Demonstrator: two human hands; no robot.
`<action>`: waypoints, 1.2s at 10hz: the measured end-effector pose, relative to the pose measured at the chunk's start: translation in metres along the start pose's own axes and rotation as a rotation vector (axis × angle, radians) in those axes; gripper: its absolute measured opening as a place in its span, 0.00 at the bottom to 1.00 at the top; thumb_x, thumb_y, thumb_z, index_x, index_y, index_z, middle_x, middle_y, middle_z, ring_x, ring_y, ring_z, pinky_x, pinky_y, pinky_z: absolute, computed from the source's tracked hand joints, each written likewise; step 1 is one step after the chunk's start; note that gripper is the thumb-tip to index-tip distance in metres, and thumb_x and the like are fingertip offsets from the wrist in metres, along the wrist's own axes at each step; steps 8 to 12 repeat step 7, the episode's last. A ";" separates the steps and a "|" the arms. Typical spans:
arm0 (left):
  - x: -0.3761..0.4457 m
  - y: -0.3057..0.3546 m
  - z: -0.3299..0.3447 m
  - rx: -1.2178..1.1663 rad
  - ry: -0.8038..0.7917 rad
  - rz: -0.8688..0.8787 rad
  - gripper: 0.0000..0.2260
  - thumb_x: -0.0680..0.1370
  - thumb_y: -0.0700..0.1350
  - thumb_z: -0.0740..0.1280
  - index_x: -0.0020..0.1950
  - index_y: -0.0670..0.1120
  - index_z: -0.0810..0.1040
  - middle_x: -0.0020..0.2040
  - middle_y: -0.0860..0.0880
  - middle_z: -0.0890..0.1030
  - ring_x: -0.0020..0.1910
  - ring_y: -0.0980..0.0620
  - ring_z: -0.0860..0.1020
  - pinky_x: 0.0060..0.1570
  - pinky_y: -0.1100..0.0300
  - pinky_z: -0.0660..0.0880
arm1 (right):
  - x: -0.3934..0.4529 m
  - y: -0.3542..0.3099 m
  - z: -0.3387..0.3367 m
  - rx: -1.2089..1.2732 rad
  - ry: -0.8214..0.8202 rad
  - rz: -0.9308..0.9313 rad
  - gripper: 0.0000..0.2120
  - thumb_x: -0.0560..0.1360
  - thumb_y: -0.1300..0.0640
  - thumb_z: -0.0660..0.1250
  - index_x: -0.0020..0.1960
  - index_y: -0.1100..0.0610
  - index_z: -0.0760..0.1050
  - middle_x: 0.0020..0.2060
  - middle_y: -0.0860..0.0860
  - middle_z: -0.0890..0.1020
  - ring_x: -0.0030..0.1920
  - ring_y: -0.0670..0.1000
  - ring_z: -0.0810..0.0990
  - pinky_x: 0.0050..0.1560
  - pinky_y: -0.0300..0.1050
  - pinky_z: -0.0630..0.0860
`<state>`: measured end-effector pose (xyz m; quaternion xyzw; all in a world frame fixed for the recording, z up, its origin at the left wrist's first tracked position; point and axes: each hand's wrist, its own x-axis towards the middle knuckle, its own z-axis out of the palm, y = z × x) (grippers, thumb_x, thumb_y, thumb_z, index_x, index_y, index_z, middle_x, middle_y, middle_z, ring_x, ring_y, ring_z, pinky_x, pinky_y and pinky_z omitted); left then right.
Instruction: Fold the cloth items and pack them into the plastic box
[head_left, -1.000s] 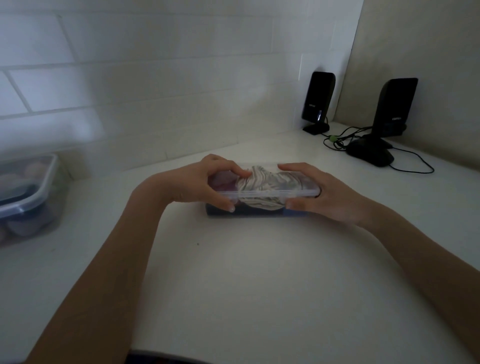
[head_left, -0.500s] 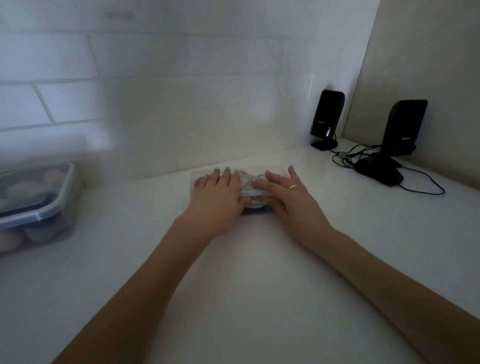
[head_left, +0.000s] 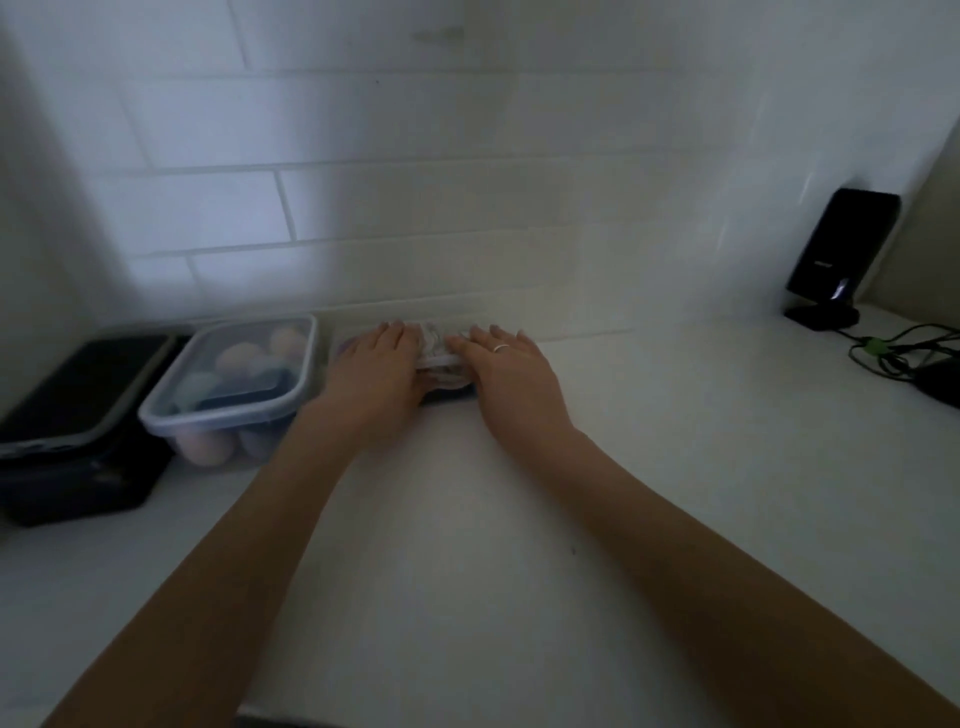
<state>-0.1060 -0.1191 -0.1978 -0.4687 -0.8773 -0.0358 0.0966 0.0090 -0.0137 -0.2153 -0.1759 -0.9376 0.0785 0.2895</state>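
I have both arms stretched forward, bare forearms converging. My left hand lies palm down with fingers flat and together; my right hand mirrors it just beside, a ring on one finger.

Plenty of bare counter in front and off to the right; left side's crowded by a lidded clear container and a black box beside it. Tiled wall blocks the back; speaker and cables clutter the far right corner.

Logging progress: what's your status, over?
Left hand and right hand flat on the packed plastic box. Box against the tiled wall, beside another lidded container. Nothing in the way.
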 end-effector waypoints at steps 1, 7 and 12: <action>0.003 -0.014 0.000 -0.024 0.023 -0.046 0.34 0.76 0.58 0.63 0.73 0.38 0.59 0.73 0.38 0.63 0.73 0.40 0.59 0.70 0.49 0.57 | 0.015 -0.012 0.014 -0.088 -0.015 -0.024 0.24 0.77 0.61 0.47 0.70 0.52 0.67 0.69 0.55 0.71 0.71 0.57 0.65 0.71 0.50 0.54; 0.001 -0.008 -0.003 -0.356 0.223 -0.079 0.13 0.77 0.44 0.61 0.60 0.41 0.74 0.61 0.40 0.76 0.62 0.40 0.73 0.61 0.53 0.66 | 0.034 -0.004 -0.016 0.411 -0.073 0.018 0.12 0.79 0.58 0.58 0.58 0.53 0.77 0.58 0.58 0.81 0.58 0.57 0.79 0.65 0.54 0.70; 0.001 -0.008 -0.003 -0.356 0.223 -0.079 0.13 0.77 0.44 0.61 0.60 0.41 0.74 0.61 0.40 0.76 0.62 0.40 0.73 0.61 0.53 0.66 | 0.034 -0.004 -0.016 0.411 -0.073 0.018 0.12 0.79 0.58 0.58 0.58 0.53 0.77 0.58 0.58 0.81 0.58 0.57 0.79 0.65 0.54 0.70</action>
